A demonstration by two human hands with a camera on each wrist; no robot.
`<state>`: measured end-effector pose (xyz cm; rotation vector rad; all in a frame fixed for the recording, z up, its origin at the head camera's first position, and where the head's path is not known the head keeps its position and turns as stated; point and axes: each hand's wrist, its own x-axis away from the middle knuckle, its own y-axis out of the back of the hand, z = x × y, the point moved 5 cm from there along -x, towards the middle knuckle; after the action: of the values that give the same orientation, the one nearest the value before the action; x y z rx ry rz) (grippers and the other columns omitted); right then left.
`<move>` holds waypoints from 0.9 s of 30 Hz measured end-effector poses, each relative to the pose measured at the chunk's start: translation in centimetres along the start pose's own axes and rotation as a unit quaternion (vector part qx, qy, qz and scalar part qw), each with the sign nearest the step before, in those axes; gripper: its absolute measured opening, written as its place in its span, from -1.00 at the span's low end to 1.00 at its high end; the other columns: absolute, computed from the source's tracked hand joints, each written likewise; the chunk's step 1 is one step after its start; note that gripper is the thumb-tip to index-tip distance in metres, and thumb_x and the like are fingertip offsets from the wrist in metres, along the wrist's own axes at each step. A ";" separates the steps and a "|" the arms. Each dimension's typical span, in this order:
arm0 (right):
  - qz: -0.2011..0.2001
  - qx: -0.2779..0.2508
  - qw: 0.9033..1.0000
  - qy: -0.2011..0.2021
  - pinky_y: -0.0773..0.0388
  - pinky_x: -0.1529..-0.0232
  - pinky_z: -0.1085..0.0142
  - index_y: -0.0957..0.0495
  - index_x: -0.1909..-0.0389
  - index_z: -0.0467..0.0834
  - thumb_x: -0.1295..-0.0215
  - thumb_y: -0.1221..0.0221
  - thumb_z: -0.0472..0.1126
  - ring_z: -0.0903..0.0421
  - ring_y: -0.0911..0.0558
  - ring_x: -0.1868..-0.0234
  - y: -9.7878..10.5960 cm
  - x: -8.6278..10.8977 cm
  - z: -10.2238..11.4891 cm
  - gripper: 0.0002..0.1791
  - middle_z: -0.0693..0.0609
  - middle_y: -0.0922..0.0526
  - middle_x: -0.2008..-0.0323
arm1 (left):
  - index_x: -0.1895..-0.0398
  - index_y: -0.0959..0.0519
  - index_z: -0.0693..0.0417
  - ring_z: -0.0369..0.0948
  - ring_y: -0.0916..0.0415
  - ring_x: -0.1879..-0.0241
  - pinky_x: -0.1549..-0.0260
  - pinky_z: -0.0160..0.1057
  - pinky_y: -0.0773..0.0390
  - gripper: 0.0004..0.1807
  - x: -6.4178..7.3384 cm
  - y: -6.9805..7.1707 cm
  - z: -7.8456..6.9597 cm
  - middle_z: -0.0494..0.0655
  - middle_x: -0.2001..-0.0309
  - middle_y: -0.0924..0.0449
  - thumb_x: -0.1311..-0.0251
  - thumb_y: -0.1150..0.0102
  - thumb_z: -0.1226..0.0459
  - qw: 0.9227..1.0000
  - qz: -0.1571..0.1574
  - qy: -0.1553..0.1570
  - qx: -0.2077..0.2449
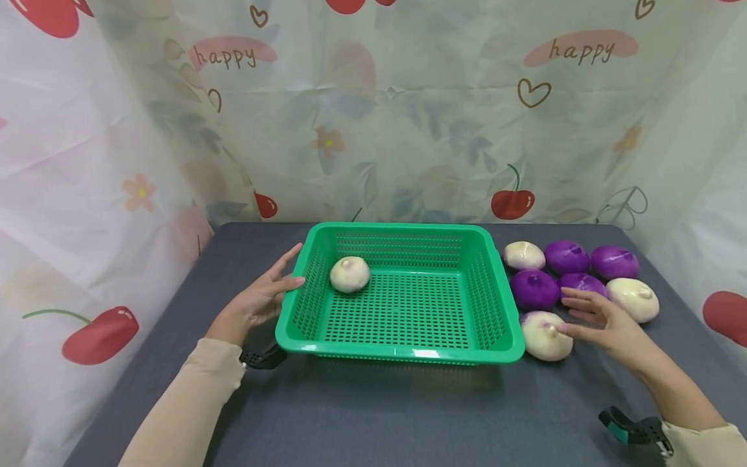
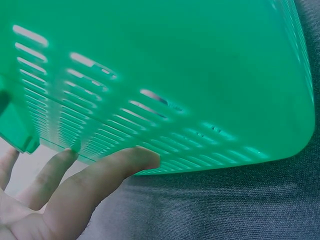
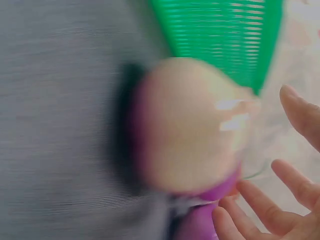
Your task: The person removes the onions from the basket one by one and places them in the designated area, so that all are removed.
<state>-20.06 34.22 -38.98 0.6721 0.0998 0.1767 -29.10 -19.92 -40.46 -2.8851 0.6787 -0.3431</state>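
A green plastic basket (image 1: 397,355) holds one whitish turnip (image 1: 350,275) near its left wall. At the basket's left side is my left hand (image 1: 257,301), its extended fingers along the outer wall and thumb at the rim; in the left wrist view the fingertips (image 2: 147,157) lie against the slotted side. My right hand (image 1: 607,327) hovers over the turnips to the right, fingers spread and slightly bent, with nothing in its grasp. Nearest to it is a white turnip with a purple edge (image 1: 547,337), blurred in the right wrist view, where the hand's fingers (image 3: 265,205) stand apart beside it.
Beyond the right hand sit several more turnips, among them a purple one (image 1: 533,290) close to the basket and a white one (image 1: 633,299) farther right. Everything stands on a dark grey tabletop (image 1: 373,415). A printed curtain (image 1: 397,130) encloses the back and sides.
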 end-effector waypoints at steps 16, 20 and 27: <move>-0.051 -0.054 0.992 0.101 -0.46 0.06 0.59 -0.24 -0.40 0.13 -0.39 -0.14 -0.24 0.34 -0.42 -0.21 4.4 -6.6 16.8 -0.40 0.23 -0.42 -0.23 | -0.52 0.21 -0.54 0.05 -0.50 -0.14 0.08 0.12 -0.59 -0.11 -0.2 -0.1 0.0 0.23 -0.47 0.03 -0.40 0.00 0.37 1.000 0.008 -0.002 0.000; -0.027 -0.086 0.987 0.130 -0.52 0.06 0.51 -0.26 -0.39 0.09 -0.39 -0.14 -0.22 0.22 -0.44 -0.25 2.4 -8.2 20.2 -0.41 0.10 -0.41 -0.27 | -0.52 0.23 -0.53 0.03 -0.51 -0.13 0.09 0.11 -0.60 -0.11 -0.1 0.0 0.0 0.23 -0.47 0.04 -0.41 0.02 0.38 1.000 0.007 -0.003 -0.003; 0.051 -0.146 0.976 0.156 -0.44 -0.24 0.14 -0.22 -0.42 -0.03 -0.36 -0.18 -0.24 -0.09 -0.33 -0.38 -3.7 -12.3 22.2 -0.36 -0.09 -0.34 -0.34 | -0.52 0.22 -0.52 0.02 -0.52 -0.11 0.09 0.11 -0.60 -0.12 0.0 0.0 -0.1 0.23 -0.47 0.04 -0.42 0.03 0.39 1.000 0.008 -0.002 -0.001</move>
<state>-28.37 15.41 -23.63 0.3520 0.3347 0.3871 -29.17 -19.92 -40.41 -2.8798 0.7001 -0.3337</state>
